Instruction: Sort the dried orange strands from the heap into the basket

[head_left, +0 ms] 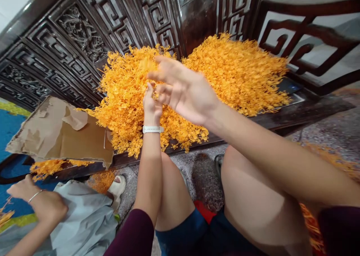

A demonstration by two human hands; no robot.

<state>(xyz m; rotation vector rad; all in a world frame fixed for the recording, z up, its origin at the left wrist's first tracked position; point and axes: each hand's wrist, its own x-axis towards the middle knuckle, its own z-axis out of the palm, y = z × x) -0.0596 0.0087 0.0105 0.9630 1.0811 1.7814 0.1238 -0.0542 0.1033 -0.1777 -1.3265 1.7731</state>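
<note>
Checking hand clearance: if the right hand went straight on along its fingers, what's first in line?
Most likely the left of the two orange frilly piles: it fills the view just past the right hand. Depth is unclear, and blur hides whether the fingertips already touch it.

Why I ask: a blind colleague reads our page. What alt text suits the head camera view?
A person's left hand and blurred right hand are close together over a heap of frilly orange sprigs, beside a second heap, on a carved dark-wood bench. Torn cardboard and another person's braceleted hand show at left.
</note>
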